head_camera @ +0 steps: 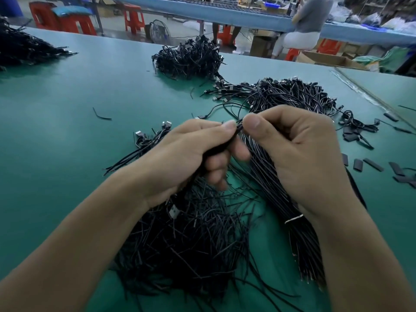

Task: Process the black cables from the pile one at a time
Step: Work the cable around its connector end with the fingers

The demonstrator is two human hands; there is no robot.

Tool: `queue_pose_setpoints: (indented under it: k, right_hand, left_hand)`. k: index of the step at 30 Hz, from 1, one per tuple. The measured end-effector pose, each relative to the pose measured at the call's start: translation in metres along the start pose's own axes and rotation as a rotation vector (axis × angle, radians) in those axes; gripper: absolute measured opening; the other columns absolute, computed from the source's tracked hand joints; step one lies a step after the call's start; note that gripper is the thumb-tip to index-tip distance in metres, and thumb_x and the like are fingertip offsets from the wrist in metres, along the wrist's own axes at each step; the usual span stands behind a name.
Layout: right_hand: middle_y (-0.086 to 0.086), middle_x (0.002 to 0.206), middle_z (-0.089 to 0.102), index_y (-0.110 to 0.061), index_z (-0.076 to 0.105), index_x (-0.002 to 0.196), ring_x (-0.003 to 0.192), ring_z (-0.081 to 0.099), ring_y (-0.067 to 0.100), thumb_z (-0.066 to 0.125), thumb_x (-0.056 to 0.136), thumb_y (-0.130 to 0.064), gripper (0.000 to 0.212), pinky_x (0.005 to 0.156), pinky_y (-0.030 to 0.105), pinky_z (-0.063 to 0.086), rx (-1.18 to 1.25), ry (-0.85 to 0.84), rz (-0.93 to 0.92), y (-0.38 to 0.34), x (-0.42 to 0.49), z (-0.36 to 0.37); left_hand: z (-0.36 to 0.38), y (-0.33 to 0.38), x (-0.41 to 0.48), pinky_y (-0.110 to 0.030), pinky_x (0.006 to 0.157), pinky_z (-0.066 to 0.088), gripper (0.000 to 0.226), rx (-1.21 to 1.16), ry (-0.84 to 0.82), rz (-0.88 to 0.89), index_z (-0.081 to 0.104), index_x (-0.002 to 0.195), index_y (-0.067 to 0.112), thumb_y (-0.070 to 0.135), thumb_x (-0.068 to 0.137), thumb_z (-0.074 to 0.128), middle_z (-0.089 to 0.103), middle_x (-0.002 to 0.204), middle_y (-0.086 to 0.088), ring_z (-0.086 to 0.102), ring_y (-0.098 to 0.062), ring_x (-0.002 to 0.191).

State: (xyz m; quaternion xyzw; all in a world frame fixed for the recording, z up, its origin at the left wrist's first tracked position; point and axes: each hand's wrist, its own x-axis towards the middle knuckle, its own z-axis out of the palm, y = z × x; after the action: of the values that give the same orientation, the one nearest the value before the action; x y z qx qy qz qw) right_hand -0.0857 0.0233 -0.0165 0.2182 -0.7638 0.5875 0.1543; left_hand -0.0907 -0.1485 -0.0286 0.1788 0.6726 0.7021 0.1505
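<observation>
**Thin, limp cable: take it near the tip**

Head view: your left hand curls round one black cable; your right hand pinches its tip at 12 o'clock. The pile lies at 6 o'clock on the tabletop. The cable is likely light, floppy and slippery.

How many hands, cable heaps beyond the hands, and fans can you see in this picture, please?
Hands: 2, the left hand and the right hand, both pinching one cable
Cable heaps beyond the hands: 3
Fans: 1
Total: 6
</observation>
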Motion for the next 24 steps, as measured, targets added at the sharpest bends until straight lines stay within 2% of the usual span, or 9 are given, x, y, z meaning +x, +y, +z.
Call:
queue_pose_setpoints:
  k: [3,7,10,13,16,18,21,22,24]
  right_hand:
    - [0.028,0.063,0.044,-0.009,0.066,0.077,0.055,0.03,0.034,0.075,0.082,-0.03,0.023,0.047,0.037,0.026,0.085,0.064,0.038,0.006,-0.002,0.003]
    - [0.011,0.058,0.042,-0.015,0.068,0.076,0.053,0.028,0.028,0.062,0.091,-0.038,0.028,0.044,0.034,0.022,0.11,0.012,0.131,0.011,-0.004,0.006]
    - [0.001,0.058,0.046,-0.02,0.074,0.083,0.052,0.036,0.017,0.055,0.096,-0.037,0.028,0.044,0.023,0.026,0.032,-0.037,0.227,0.014,-0.005,0.006]
    - [-0.012,0.053,0.049,-0.022,0.077,0.089,0.046,0.041,-0.001,0.057,0.097,-0.034,0.025,0.045,0.01,0.033,-0.074,-0.181,0.221,0.011,-0.005,0.012]
    - [-0.012,0.049,0.042,-0.018,0.076,0.09,0.044,0.035,0.003,0.06,0.097,-0.03,0.022,0.045,0.018,0.028,-0.19,-0.327,0.168,0.003,-0.007,0.019]
    - [-0.007,0.05,0.043,-0.018,0.074,0.087,0.044,0.033,0.005,0.06,0.097,-0.031,0.022,0.044,0.022,0.028,-0.242,-0.375,0.138,-0.001,-0.007,0.018]
    - [-0.008,0.048,0.046,-0.017,0.069,0.074,0.041,0.036,0.005,0.061,0.097,-0.028,0.027,0.041,0.026,0.032,-0.233,-0.37,0.076,-0.007,-0.007,0.014]
    - [-0.008,0.048,0.05,-0.017,0.07,0.073,0.041,0.041,0.007,0.062,0.097,-0.027,0.027,0.04,0.031,0.037,-0.211,-0.329,0.057,-0.008,-0.007,0.013]
    - [-0.005,0.057,0.066,-0.019,0.072,0.075,0.049,0.06,0.02,0.066,0.095,-0.024,0.022,0.049,0.041,0.051,-0.145,-0.251,0.041,-0.01,-0.005,0.009]
  left_hand:
    - [-0.006,0.008,-0.004,-0.018,0.037,0.036,0.042,-0.193,-0.193,-0.115,0.065,0.064,0.02,0.038,0.097,0.045,0.03,0.041,0.015,0.028,-0.001,0.034]
    - [-0.01,0.017,-0.004,-0.014,0.034,0.028,0.04,-0.578,-0.343,-0.116,0.058,0.064,0.015,0.037,0.095,0.044,0.024,0.042,0.013,0.021,-0.003,0.034]
    - [-0.013,0.02,-0.001,-0.012,0.041,0.039,0.038,-0.724,-0.203,0.05,0.065,0.078,0.014,0.031,0.101,0.038,0.037,0.041,0.01,0.032,-0.003,0.035]
    - [-0.014,0.016,0.003,-0.019,0.059,0.056,0.042,-0.783,0.1,0.214,0.073,0.096,0.006,0.03,0.104,0.039,0.063,0.058,0.008,0.062,-0.001,0.052]
    - [-0.008,0.006,0.008,-0.026,0.077,0.058,0.032,-0.501,0.31,0.354,0.066,0.109,0.007,0.026,0.103,0.041,0.077,0.088,0.0,0.074,-0.014,0.085]
    - [-0.005,-0.001,0.009,-0.026,0.081,0.058,0.024,-0.139,0.469,0.442,0.066,0.108,0.009,0.019,0.105,0.044,0.077,0.092,-0.001,0.074,-0.016,0.091]
    - [-0.002,-0.005,0.007,-0.017,0.071,0.056,0.022,0.387,0.519,0.46,0.068,0.098,0.014,0.015,0.104,0.047,0.075,0.083,0.006,0.073,-0.004,0.081]
    - [-0.001,-0.005,0.006,-0.017,0.064,0.053,0.026,0.472,0.467,0.389,0.069,0.089,0.016,0.018,0.104,0.048,0.073,0.075,0.008,0.069,-0.001,0.071]
    - [0.001,-0.002,0.004,-0.024,0.053,0.048,0.038,0.427,0.323,0.193,0.065,0.073,0.013,0.025,0.105,0.048,0.065,0.056,0.004,0.059,-0.007,0.051]
